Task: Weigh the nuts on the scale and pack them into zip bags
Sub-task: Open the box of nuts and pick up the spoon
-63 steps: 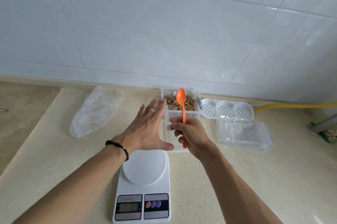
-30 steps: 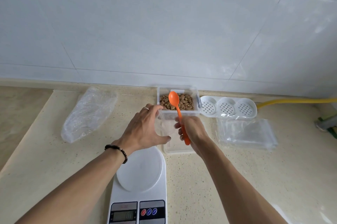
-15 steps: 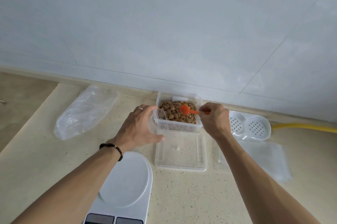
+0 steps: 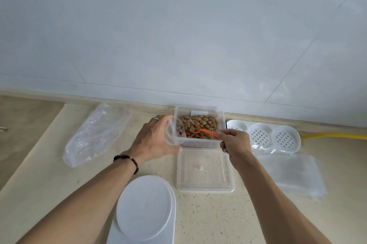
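Observation:
A clear box (image 4: 222, 122) of brown nuts (image 4: 200, 123) stands at the back of the counter by the wall. My left hand (image 4: 153, 140) grips a small clear plastic cup (image 4: 171, 132), tilted against the box's left rim. My right hand (image 4: 235, 142) pinches the handle of an orange spoon (image 4: 204, 132); its bowl lies among the nuts. The white scale (image 4: 144, 210) sits near the front edge, its round platform bare and its display out of view. A stack of clear zip bags (image 4: 294, 174) lies flat at the right.
The box's clear lid (image 4: 204, 170) lies flat just in front of the box. A crumpled clear plastic bag (image 4: 97, 134) rests at the left. A white perforated tray (image 4: 274, 137) sits behind the zip bags, with a yellow hose (image 4: 333, 135) along the wall.
My left hand closed round the clear cup and brought it to the box's left rim. My right hand swung the spoon from upright down into the nuts. The view shifted toward the box.

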`<state>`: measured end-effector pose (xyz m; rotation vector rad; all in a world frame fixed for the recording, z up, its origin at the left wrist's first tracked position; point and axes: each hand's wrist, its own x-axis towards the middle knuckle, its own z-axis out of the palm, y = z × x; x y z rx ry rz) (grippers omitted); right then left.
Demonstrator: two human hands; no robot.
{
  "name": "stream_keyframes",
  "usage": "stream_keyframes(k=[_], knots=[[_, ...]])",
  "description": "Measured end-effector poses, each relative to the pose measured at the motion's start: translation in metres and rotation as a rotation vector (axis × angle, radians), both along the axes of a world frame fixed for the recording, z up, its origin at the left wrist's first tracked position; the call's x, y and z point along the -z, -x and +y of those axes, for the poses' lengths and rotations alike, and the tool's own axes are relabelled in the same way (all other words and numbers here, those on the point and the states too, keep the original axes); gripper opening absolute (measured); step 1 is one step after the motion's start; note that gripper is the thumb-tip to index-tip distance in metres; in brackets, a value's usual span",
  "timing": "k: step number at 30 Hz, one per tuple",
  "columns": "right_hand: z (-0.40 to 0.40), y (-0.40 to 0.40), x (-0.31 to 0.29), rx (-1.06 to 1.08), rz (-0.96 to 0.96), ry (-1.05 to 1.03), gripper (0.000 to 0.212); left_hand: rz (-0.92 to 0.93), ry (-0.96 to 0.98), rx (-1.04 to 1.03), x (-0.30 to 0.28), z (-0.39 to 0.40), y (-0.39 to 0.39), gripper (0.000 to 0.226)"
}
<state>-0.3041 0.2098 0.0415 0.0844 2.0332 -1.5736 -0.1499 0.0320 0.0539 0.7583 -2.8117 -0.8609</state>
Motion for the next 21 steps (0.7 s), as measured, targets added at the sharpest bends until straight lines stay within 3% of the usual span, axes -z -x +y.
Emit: stream_keyframes(k=[8,11,19,21], knots=[[0.009,-0.025,-0.031,0.131,-0.014,0.107,0.004,-0.053,-0.039,0.092,0.002,-0.020,0.016,0.106],[0.012,-0.034,-0.051,0.116,0.048,0.111,0.005,-0.004,-0.092,0.095,-0.002,-0.021,0.024,0.096],[-0.008,-0.060,-0.088,-0.232,0.520,-0.245,0.012,0.102,-0.162,0.177,-0.008,-0.016,0.037,0.094],[-0.008,-0.064,-0.088,-0.233,0.590,-0.269,0.013,0.123,-0.155,0.191,-0.008,-0.016,0.038,0.093]])
